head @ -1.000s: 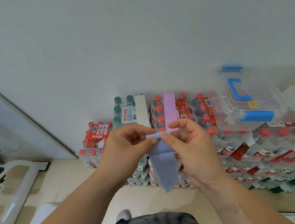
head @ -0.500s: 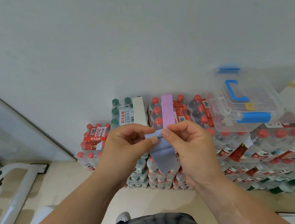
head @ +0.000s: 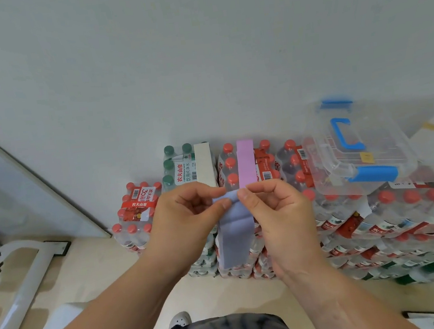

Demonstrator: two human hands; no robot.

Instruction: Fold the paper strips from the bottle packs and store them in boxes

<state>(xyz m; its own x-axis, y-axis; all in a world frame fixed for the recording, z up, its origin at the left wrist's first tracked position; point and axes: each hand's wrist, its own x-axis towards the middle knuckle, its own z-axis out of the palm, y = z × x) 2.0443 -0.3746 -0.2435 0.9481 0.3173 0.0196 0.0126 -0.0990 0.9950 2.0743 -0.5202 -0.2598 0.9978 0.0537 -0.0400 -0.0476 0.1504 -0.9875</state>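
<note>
Three paper strips are in sight, along with one box and two hands. The first is a blue paper strip (head: 235, 233) held between the hands. The second is a pink strip (head: 246, 163) lying flat just beyond the right hand's knuckles on a red-capped pack (head: 228, 163). The third is a white strip (head: 204, 163) lying just beyond the left hand on the one green-capped pack (head: 181, 168). The single clear plastic box (head: 388, 143), lid on, has one blue carry handle and two blue latches, and it sits beyond and to the right of the right hand on top of the bottle packs (head: 407, 209). These packs are stacked in several layers against the wall, too many and too overlapped to count. The left hand (head: 187, 217) and right hand (head: 276, 211) are raised side by side in front of the stack, forearms converging, knuckles turned away from the body. Each hand pinches the strip's folded-over top edge between thumb and forefinger, the two thumb tips nearly meeting at its middle, and the remaining fingers are curled in loosely behind. The rest of the blue strip hangs straight down between the two wrists, with its lower end free.
</note>
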